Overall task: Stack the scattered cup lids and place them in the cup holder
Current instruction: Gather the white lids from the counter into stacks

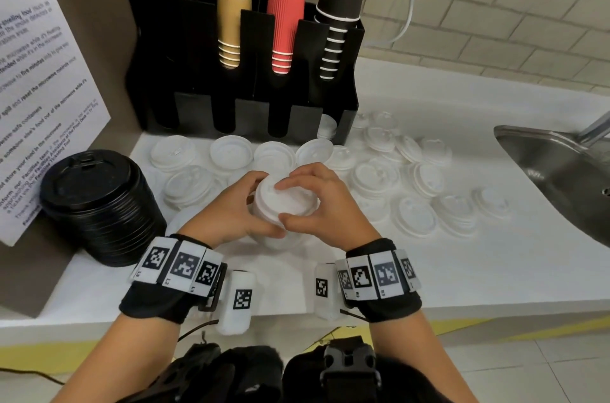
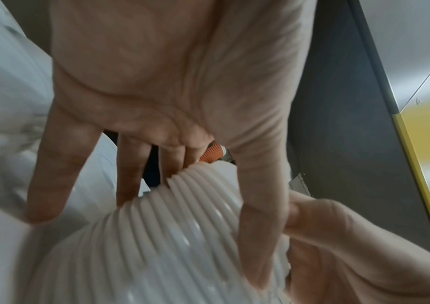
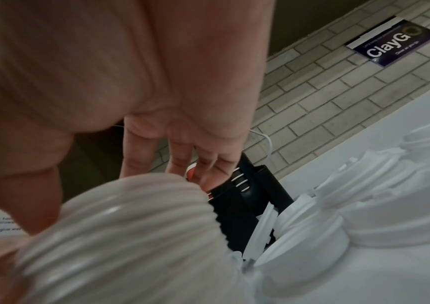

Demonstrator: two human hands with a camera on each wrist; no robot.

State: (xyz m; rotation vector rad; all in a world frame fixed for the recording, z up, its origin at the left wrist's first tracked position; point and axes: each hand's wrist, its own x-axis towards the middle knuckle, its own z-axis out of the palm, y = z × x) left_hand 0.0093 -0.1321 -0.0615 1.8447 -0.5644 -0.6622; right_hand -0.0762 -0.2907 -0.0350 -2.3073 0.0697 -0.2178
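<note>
A stack of white cup lids [image 1: 280, 204] stands on the white counter in front of me, and both hands hold it. My left hand [image 1: 246, 204] wraps its left side, thumb near the front; the ribbed stack [image 2: 172, 236] fills the left wrist view. My right hand [image 1: 310, 201] grips the right side, with fingers over the top lid. In the right wrist view the stack [image 3: 130, 230] sits under the palm. Several loose white lids [image 1: 416, 185] lie scattered to the right and behind. The black cup holder [image 1: 244, 72] stands at the back, holding gold, red and black cups.
A tall stack of black lids [image 1: 99, 208] stands at the left by a panel with a printed notice [image 1: 43, 89]. A steel sink [image 1: 561, 171] is at the right. One holder slot at the lower right has white lids [image 1: 328, 127] in it.
</note>
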